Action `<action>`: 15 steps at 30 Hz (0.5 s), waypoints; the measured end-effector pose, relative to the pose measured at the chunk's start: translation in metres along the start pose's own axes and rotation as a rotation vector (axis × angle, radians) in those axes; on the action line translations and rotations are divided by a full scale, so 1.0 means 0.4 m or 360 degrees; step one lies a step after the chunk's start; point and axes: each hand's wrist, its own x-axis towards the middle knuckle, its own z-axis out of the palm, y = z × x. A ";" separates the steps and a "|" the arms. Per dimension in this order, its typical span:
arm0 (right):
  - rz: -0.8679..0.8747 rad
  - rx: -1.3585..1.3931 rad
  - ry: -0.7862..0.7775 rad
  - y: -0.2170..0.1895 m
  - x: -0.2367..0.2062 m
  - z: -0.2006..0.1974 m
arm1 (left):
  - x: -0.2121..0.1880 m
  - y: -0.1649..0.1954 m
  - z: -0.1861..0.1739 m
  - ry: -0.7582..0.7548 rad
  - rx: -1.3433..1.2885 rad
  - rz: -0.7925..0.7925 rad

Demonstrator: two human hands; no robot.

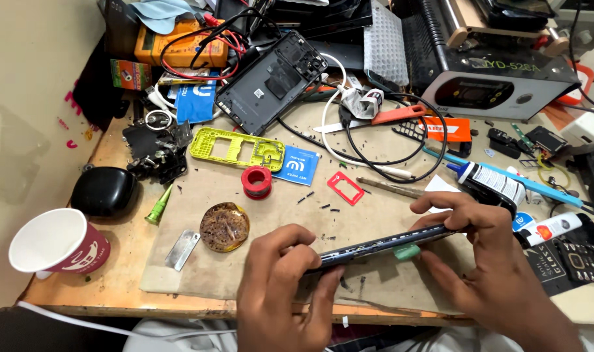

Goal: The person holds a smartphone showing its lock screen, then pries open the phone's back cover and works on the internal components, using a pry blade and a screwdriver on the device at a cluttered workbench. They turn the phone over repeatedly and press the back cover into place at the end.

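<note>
I hold a dark smartphone (375, 244) edge-on, low over a worn brown work mat (290, 215). My left hand (281, 283) grips its near end, thumb on top. My right hand (479, 251) clasps the far end with fingers curled over the edge. A small green plastic pick (406, 252) sticks out of the phone's seam, under my right hand's thumb. Small screws and debris lie scattered on the mat around the phone.
A paper cup (56, 242) stands at the front left beside a black case (103, 191). On the mat lie a yellow-green phone frame (235, 146), a red solder spool (256, 181), a flux tin (225, 226), a glue bottle (489, 184) and a black phone back cover (271, 81). A machine (486, 78) sits at the back right.
</note>
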 end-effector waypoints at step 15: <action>0.0071 -0.0035 0.0029 -0.017 0.006 0.005 | 0.005 0.025 0.067 0.0134 -0.0125 -0.0150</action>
